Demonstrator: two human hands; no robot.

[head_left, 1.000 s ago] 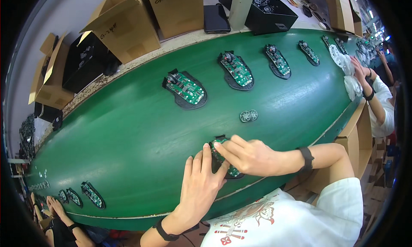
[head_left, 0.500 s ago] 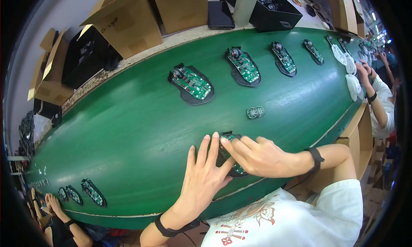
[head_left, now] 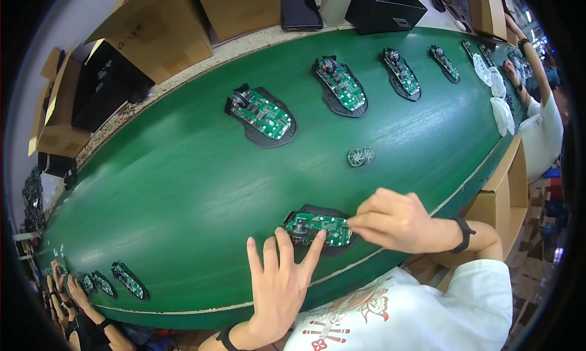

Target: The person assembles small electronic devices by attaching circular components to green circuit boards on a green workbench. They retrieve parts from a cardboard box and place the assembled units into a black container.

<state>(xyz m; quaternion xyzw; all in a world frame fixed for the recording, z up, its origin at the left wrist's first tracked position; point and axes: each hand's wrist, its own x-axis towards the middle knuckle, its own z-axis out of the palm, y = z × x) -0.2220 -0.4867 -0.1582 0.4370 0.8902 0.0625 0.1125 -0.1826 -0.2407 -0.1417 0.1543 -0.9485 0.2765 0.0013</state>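
On the green belt in front of me lies a black computer mouse base [head_left: 308, 209] with a green circuit board [head_left: 332, 224] in it, lengthwise from left to right. The fingers of my left hand [head_left: 278, 281] are spread. Its index fingertip rests on the board and another fingertip touches the base's left end. My right hand [head_left: 397, 223] is curled, thumb and fingers pinched at the board's right end; whatever they grip is too small to make out. Beyond my hands lie two small spoked wheels [head_left: 356, 157], side by side.
A row of mouse bases with boards [head_left: 264, 116] lies along the belt's far side. More boards [head_left: 129, 281] are at the lower left, near co-workers' hands [head_left: 79, 293]. White plastic bags [head_left: 502, 116] lie far right. Cardboard boxes [head_left: 152, 40] and black bins [head_left: 386, 12] line the ledge.
The mouse base has turned from pointing away to lying crosswise. My left hand has moved down and off most of the board, while my right hand has shifted right to its end.
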